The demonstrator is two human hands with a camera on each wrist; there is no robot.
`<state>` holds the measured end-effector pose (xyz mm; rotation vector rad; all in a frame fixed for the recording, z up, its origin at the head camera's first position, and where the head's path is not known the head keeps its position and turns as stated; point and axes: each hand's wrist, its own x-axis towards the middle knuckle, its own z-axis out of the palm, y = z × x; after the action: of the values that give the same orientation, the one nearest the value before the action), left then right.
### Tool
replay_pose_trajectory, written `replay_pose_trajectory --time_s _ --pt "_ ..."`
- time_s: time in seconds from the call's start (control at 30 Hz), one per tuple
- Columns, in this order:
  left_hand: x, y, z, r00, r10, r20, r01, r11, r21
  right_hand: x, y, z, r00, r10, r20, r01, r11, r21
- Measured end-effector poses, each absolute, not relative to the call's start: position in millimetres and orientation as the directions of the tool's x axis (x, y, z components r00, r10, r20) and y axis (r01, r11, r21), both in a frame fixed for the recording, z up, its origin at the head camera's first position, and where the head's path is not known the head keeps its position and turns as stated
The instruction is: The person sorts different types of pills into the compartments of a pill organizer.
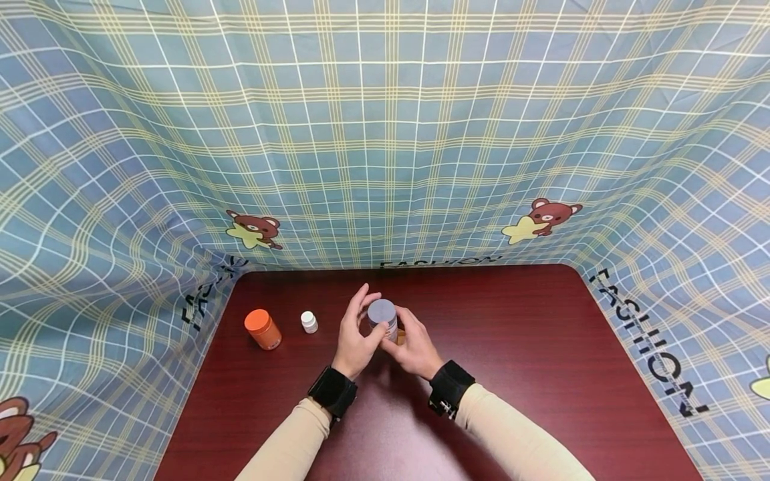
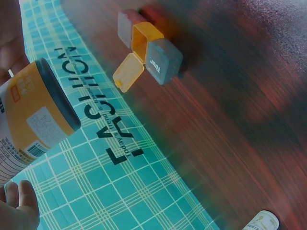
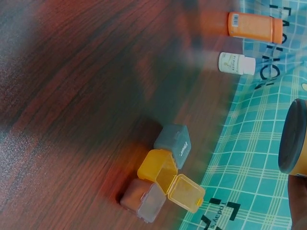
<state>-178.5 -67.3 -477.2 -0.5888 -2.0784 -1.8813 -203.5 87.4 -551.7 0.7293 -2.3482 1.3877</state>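
A supplement bottle [image 1: 391, 330] with a grey lid [image 1: 381, 311] is held above the table between both hands. Its yellow-and-white label and dark base show in the left wrist view, where the bottle [image 2: 36, 110] is tilted in the frame. My right hand [image 1: 416, 344] grips the bottle's side. The left hand [image 1: 355, 341] has its thumb across the bottle's front near the lid, while its other fingers spread beside it. Below stands a pill organizer [image 2: 163, 61]; its yellow compartment [image 3: 157, 165] has the lid [image 3: 186, 193] flipped open. Hands mostly hide the organizer in the head view.
An orange bottle [image 1: 263, 329] and a small white bottle [image 1: 309, 322] stand on the left part of the dark red table [image 1: 511, 321]. A plaid curtain [image 1: 391, 133] hangs round the table's back and sides.
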Motion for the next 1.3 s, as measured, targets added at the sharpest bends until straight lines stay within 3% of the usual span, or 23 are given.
replay_pose_trajectory --time_s 0.43,0.8,1.1,1.3 --pt "-177.7 -66.8 -475.5 -0.888 0.063 0.456 0.460 0.152 0.875 -203.7 86.7 -553.3 -0.806 -0.270 0.527 -0.592 0.393 -0.703" --pt "-178.9 -68.6 -475.1 -0.879 0.144 0.454 0.466 0.061 0.883 -203.9 85.4 -553.3 -0.813 -0.250 0.526 -0.582 0.390 -0.714" --pt "-178.2 -67.5 -475.0 -0.896 0.111 0.429 0.441 0.124 0.889 -203.5 86.7 -555.0 -0.821 -0.264 0.507 -0.571 0.396 -0.719" --pt "-177.3 -68.5 -475.2 -0.884 0.155 0.440 0.458 0.104 0.883 -203.3 85.8 -554.8 -0.828 -0.261 0.497 -0.561 0.416 -0.716"
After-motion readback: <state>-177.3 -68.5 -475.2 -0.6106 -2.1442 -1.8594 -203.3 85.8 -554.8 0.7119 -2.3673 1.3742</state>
